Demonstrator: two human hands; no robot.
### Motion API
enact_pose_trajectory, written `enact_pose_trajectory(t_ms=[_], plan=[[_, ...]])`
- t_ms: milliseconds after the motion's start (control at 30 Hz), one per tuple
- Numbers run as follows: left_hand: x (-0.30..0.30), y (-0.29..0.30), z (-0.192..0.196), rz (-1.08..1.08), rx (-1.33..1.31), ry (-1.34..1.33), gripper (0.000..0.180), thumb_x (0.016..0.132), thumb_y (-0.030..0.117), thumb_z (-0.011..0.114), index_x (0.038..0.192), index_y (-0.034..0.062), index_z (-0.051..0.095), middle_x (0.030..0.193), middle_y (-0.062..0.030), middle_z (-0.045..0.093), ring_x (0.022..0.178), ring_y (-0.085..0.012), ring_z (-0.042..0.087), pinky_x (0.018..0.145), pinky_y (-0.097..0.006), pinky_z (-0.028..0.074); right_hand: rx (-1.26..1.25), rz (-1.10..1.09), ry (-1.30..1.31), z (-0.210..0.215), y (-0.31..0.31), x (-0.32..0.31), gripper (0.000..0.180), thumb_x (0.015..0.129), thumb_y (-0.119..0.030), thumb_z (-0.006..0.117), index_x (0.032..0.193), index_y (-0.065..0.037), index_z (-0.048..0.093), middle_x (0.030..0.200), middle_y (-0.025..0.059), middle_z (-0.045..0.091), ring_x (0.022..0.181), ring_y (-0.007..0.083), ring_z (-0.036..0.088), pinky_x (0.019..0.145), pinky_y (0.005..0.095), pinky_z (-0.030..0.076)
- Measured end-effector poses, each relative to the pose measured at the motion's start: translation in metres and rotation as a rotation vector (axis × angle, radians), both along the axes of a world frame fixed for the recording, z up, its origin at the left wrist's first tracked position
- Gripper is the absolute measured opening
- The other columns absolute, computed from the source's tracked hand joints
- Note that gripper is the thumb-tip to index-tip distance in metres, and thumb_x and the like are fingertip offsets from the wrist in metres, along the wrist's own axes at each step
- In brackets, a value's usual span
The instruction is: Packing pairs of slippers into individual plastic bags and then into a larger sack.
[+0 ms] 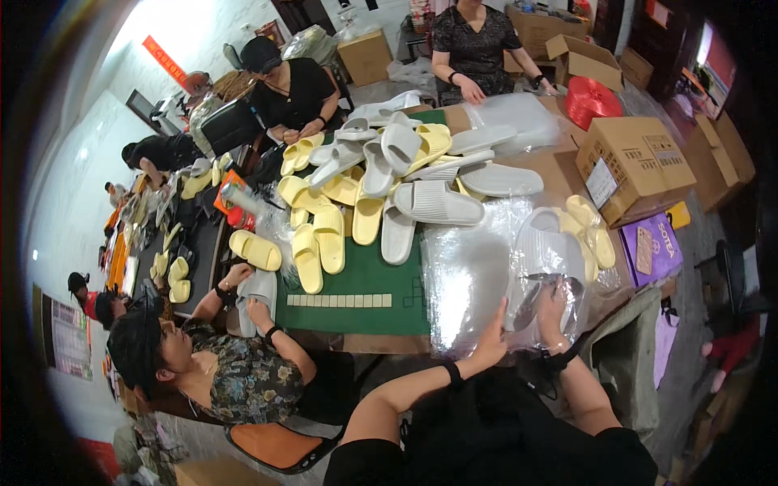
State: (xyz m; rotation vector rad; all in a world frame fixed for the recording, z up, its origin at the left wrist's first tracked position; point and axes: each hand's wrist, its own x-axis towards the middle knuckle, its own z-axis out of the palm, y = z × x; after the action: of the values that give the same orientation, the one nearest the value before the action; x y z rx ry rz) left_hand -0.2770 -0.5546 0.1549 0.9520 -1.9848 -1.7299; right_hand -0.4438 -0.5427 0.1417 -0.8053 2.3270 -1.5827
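In the lower left of the frame, a co-worker (251, 381) handled a slipper (261, 293). A heap of yellow and grey slippers (378, 170) covered the counter (369, 343) at upper centre. Right of centre, my left hand (491, 340) had its index finger straight; I couldn't tell whether it pinched anything. Beside it lay a grey slipper (549, 247) in clear plastic, my right hand (551, 314) at its lower end, grip unclear. Yellow slippers (598, 239) sat further right.

Right hand (553, 314): fingers partly veiled by glare on the clear bag (579, 283), grip unreadable; slipper pile (378, 172): lower ones buried under upper. Far person (474, 49): head cut by upper edge; red-clad figure (89, 304), far left: too small for detail.
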Motion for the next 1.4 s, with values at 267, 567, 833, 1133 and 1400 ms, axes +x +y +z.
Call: enact_pose_trajectory(t_ms=[267,567,833,1133,1400], plan=[[0.002,0.004,0.015,-0.225,0.530,0.097,0.068,0.091,0.004,0.046,0.143,0.0171,0.005,0.103,-0.0096,0.059,0.087,-0.0172,0.062,0.078,-0.028,0.046,0.259,0.147,0.544,0.013,-0.045,-0.054,0.034,0.078,-0.011,0.053,0.107,0.005,0.051,0.110,0.0293,0.045,0.103,0.0436,0.042,0.088,0.0496,0.032],[0.010,-0.090,-0.017,0.150,0.184,0.041,0.032,0.085,0.016,0.059,0.113,0.0008,0.054,0.090,-0.0091,0.062,0.081,-0.0129,0.058,0.073,-0.026,0.048,0.576,0.394,0.700,0.089,-0.070,-0.141,0.043,0.076,-0.012,0.055,0.116,0.003,0.050,0.128,0.0278,0.039,0.118,0.0452,0.035,0.100,0.0476,0.028],[-0.012,-0.204,-0.067,0.779,0.555,0.279,0.041,0.082,0.021,0.063,0.115,0.0017,0.050,0.083,-0.0031,0.057,0.071,-0.0128,0.055,0.070,-0.027,0.046,0.757,0.441,0.446,0.025,0.044,-0.170,0.030,0.074,-0.007,0.051,0.102,-0.002,0.061,0.099,0.0237,0.059,0.093,0.0380,0.056,0.081,0.0413,0.045],[-0.042,-0.286,-0.086,0.984,0.697,0.356,0.028,0.078,0.016,0.066,0.098,0.0040,0.050,0.093,-0.0046,0.054,0.076,-0.0156,0.052,0.067,-0.029,0.044,0.525,0.490,0.012,0.035,0.076,-0.034,0.030,0.080,-0.017,0.057,0.107,-0.004,0.059,0.085,0.0142,0.061,0.075,0.0280,0.060,0.069,0.0355,0.047],[-0.012,-0.239,0.058,1.121,0.302,0.592,0.039,0.082,0.003,0.053,0.116,-0.0036,0.037,0.109,-0.0121,0.050,0.090,-0.0171,0.052,0.071,-0.031,0.045,0.590,0.590,0.035,0.023,0.067,-0.032,0.032,0.082,-0.019,0.057,0.111,-0.006,0.057,0.085,0.0123,0.063,0.072,0.0262,0.060,0.068,0.0348,0.048]])
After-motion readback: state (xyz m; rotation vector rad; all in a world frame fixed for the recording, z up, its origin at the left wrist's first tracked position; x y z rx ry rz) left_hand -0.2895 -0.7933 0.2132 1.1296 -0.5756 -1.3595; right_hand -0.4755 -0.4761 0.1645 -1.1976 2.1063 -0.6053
